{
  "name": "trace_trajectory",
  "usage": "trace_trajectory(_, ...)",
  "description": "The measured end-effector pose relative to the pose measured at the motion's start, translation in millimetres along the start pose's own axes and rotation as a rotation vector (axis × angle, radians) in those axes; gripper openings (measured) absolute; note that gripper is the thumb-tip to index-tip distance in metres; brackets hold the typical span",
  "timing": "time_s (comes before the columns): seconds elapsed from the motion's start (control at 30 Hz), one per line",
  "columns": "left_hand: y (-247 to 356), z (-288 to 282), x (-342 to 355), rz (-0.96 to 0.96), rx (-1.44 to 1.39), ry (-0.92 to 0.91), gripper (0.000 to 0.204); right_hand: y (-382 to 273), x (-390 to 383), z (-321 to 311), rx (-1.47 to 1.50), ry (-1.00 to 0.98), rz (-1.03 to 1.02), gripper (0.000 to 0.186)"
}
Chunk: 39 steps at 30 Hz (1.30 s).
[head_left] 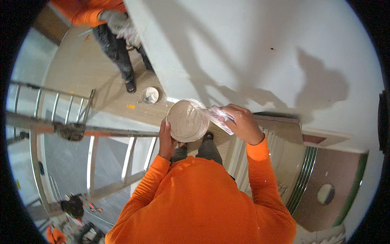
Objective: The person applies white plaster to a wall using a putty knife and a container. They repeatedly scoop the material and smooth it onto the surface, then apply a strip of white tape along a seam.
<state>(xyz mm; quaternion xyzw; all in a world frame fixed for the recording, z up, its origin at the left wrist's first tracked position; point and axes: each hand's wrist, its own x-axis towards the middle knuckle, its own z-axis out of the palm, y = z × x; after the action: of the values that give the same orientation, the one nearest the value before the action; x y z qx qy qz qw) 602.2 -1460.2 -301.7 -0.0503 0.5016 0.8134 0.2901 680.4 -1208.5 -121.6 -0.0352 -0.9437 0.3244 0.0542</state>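
A round, pale tub (pixel 188 120) of whitish paste is held up in front of my body. My left hand (pixel 165 140) grips its left side, fingers up along the outer wall. In my right hand (pixel 243 125) is a pale, shiny, flat scraper-like tool (pixel 220 118), blurred in part. Its far end reaches over the tub's right rim, and whether it touches the paste is hard to tell. My fingers cover much of the tool's near end.
A white wall (pixel 243 44) rises ahead and right. Metal ladders (pixel 92 162) stand at left. Another bucket (pixel 151 95) sits on the floor near a co-worker (pixel 115 44) in orange, whose gloved hand holds something whitish. Tools and cables (pixel 83 219) lie lower left.
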Motion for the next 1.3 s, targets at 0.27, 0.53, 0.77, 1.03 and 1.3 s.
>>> trace_trajectory(0.27,-54,-33,-41,0.032,-0.112,-0.001,0.063,-44,53,18,0.050,-0.410,-0.177,0.035)
trace_trajectory(0.53,-70,-24,-184,-0.042,-0.251,0.192,0.071,-32,19,102,0.340,-0.608,-0.262,0.031)
trace_trajectory(0.77,-68,-50,-312,-0.039,-0.360,0.266,0.071,-67,-45,160,1.038,-1.208,0.113,0.047)
trace_trajectory(1.03,-116,-115,-283,-0.247,-0.097,0.238,0.085,53,-93,251,1.073,-1.254,0.528,0.057)
trace_trajectory(1.3,-250,-180,-210,-0.265,0.395,0.337,0.105,167,-211,329,1.232,-1.033,0.876,0.070)
